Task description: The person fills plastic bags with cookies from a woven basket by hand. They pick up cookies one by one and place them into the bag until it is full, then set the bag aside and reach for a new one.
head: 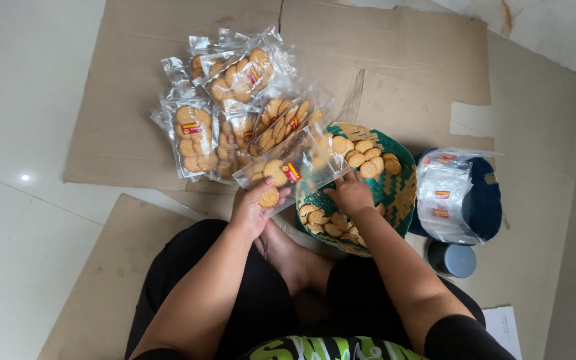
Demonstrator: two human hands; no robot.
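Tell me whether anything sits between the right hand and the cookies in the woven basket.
Nothing visible does. The right hand is already inside the green woven basket, fingers resting among the loose cookies. The clear bag held by the left hand overlaps the basket's left rim, beside the right hand, not across it.

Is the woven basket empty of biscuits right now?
No. The woven basket holds round biscuits at both ends, and the right hand rests among them.

Single head-worn view, looking steeply down and close over the lap onto cardboard [395,60] laid on the floor [21,87].
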